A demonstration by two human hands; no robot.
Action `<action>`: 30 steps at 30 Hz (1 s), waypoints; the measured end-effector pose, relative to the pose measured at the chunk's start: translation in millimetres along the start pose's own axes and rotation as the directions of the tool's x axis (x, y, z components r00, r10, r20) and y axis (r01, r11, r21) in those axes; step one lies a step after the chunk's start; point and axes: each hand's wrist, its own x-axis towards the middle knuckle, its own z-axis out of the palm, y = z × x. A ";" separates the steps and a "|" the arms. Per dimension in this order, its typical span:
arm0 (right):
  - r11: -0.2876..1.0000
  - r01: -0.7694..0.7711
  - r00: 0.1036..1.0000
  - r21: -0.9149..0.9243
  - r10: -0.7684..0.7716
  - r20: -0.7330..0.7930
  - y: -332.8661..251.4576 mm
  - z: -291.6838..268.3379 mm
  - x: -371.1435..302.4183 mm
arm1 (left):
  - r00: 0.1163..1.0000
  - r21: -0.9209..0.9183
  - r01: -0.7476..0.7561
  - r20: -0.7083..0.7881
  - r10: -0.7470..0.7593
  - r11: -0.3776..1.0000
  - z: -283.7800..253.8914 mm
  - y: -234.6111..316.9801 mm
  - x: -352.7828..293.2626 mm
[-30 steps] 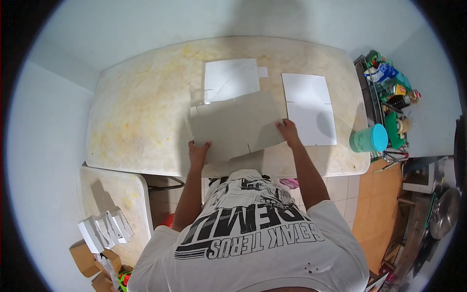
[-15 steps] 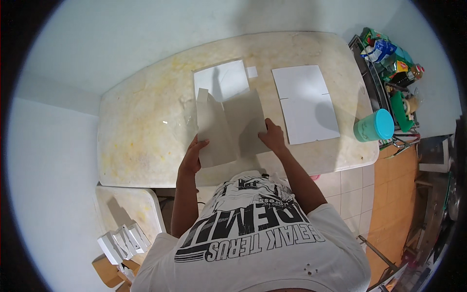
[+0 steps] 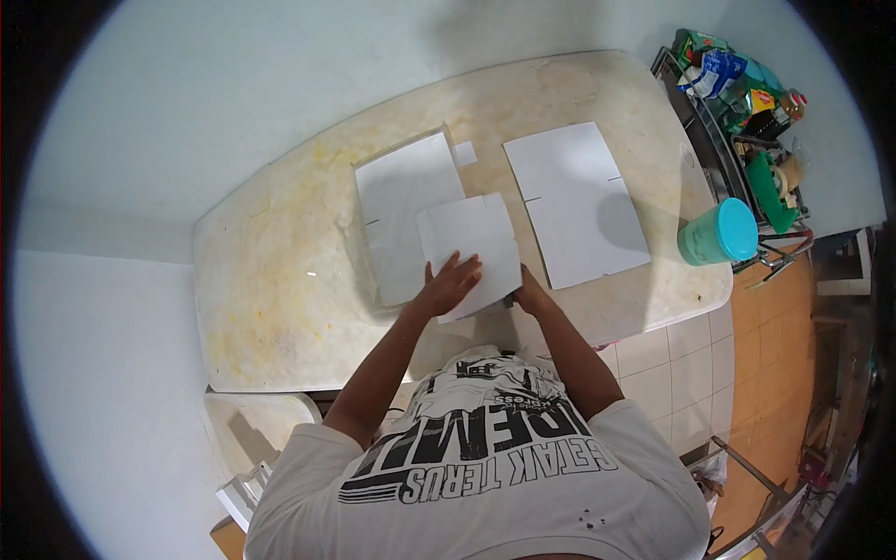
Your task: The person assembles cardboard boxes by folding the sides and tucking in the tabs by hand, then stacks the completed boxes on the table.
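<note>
The fingers of the left hand (image 3: 453, 283) are spread out, laid across the near part of a white card (image 3: 483, 227); nothing is pinched between them. The right hand (image 3: 533, 294) is at the card's right near edge, its fingers partly hidden by the card and in shadow, so whether they grip the edge cannot be told. The card lies at an angle near the middle of the table's near side, close in front of the person's shirt (image 3: 485, 429). Its far left part overlaps a larger white sheet (image 3: 401, 187), which has a clear film showing around its edges and a short dark slit on its left side. A small white slip (image 3: 466, 153) sits just beside the sheet's far right corner. To the right, apart from the card, a big white board (image 3: 571, 201) lies flat, with a short slit in each long side and a round shadow over its right part. Farther right, a teal tub (image 3: 717, 233) stands near the edge of the stained table (image 3: 271, 252). Beyond that edge is a rack (image 3: 695, 121) loaded with packets and bottles. At the near left, a smaller table (image 3: 247, 415) shows partly behind the left sleeve.
</note>
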 end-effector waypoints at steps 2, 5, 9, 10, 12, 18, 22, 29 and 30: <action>0.972 -0.129 0.991 0.198 0.121 0.050 -7.6 -12.0 -2.0 | 0.989 0.132 -0.112 -0.078 0.123 0.985 26.9 -24.7 9.4; 0.618 -0.494 0.746 0.611 -0.059 0.663 -14.0 -31.8 1.1 | 0.964 0.316 -0.209 -0.093 0.250 0.925 34.7 -45.5 20.8; 0.909 -0.365 0.923 0.198 0.381 -0.047 -42.9 -3.0 -4.1 | 0.947 0.330 -0.056 -0.282 0.155 0.942 10.6 -57.2 35.7; 0.918 -0.322 0.930 0.230 0.352 -0.107 -45.8 -0.3 -5.0 | 0.962 0.352 -0.023 -0.247 0.117 0.936 6.4 -56.6 40.2; 0.908 -0.350 0.924 0.230 0.375 -0.074 -54.1 2.1 -5.6 | 0.976 0.354 0.004 -0.207 0.074 0.935 2.6 -57.6 43.7; 0.853 -0.519 0.851 0.050 0.522 -0.064 -49.9 -7.0 7.3 | 0.963 0.337 0.035 -0.262 0.058 0.941 2.5 -62.5 48.8; 0.742 -0.299 0.953 -0.600 0.203 -0.224 -97.3 19.9 -7.7 | 0.969 0.118 0.031 -0.246 -0.001 0.992 -4.6 -60.0 49.6; -0.092 0.065 0.827 -0.994 -0.553 0.105 -183.2 18.8 -93.8 | 0.842 -0.874 -0.479 -0.484 -0.238 0.079 49.5 3.1 18.5; -0.244 -0.004 0.829 -0.970 -0.543 0.134 -173.3 13.5 -97.2 | 0.847 -0.874 -0.480 -0.484 -0.221 0.074 65.4 9.8 21.2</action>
